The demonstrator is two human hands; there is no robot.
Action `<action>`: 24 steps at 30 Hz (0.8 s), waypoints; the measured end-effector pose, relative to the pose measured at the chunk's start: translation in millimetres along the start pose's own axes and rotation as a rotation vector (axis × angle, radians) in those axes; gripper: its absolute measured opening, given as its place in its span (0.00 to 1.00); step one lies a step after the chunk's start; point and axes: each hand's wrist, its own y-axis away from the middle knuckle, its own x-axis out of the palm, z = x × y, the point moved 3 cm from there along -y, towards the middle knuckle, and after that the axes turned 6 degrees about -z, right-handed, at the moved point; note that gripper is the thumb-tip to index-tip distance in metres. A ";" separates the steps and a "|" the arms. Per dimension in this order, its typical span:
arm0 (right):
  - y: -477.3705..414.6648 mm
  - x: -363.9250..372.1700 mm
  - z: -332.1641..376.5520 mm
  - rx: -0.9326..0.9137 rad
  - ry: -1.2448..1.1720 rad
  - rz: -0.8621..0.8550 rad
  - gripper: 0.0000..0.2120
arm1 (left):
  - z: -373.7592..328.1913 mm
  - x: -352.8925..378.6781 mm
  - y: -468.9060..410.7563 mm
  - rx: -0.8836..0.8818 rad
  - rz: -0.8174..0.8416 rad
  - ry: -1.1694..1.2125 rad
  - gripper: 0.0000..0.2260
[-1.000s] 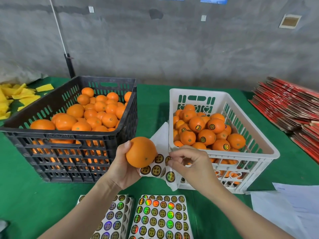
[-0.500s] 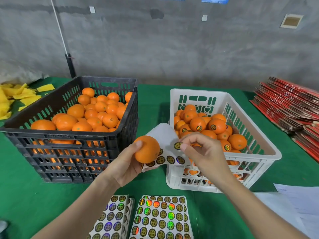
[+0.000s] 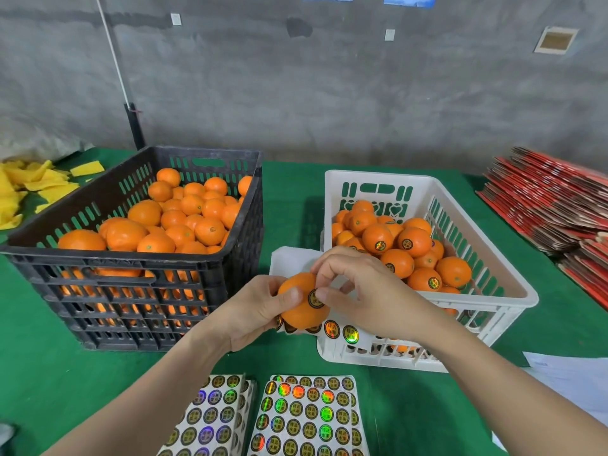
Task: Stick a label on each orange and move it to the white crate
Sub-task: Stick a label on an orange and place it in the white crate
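My left hand (image 3: 250, 314) grips an orange (image 3: 296, 312) in front of the white crate (image 3: 523, 291). A round gold-and-black label (image 3: 312, 299) sits on the orange's right side, and my right hand (image 3: 368, 291) pinches it there, thumb on the label and fingers curled above. A partly used sticker sheet (image 3: 340, 332) hangs beneath and behind the orange, held against my left fingers. The white crate holds several labelled oranges (image 3: 414, 241). To the left, the black crate (image 3: 131, 258) is full of unlabelled oranges (image 3: 184, 222).
Two full sticker sheets (image 3: 306, 416) lie on the green table near its front edge. Flat red cartons (image 3: 552, 199) are stacked at the right, white papers (image 3: 575, 380) at the lower right, yellow foam pieces (image 3: 29, 185) at the far left. A grey wall stands behind.
My right hand peeled a label off the hanging sheet and brought it onto the orange. My left hand tilted the orange towards my right hand.
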 end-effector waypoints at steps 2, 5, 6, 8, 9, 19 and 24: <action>0.5 3.1 0.4 -0.006 0.031 -0.053 0.08 | -0.9 -0.1 0.0 -0.003 0.023 -0.006 0.50; 2.9 6.9 0.6 0.010 0.027 -0.127 0.07 | -4.4 -1.3 0.4 0.004 0.038 -0.030 0.49; 3.6 6.6 0.1 0.019 0.014 -0.150 0.06 | -6.5 -2.4 0.6 0.014 0.039 -0.051 0.50; 4.0 3.5 -1.5 0.065 -0.035 -0.155 0.13 | -10.9 -5.3 0.4 0.048 0.045 -0.122 0.52; 3.9 0.9 -3.3 0.101 -0.078 -0.130 0.23 | -13.3 -6.5 -0.2 0.067 0.053 -0.161 0.52; 3.2 -26.4 -2.0 -0.011 -0.287 -0.104 0.21 | -50.7 6.9 -22.1 0.096 0.144 -0.189 0.43; -46.2 -81.3 -85.6 0.218 -0.396 -0.585 0.18 | -49.2 13.7 -50.2 0.102 -0.255 -0.189 0.12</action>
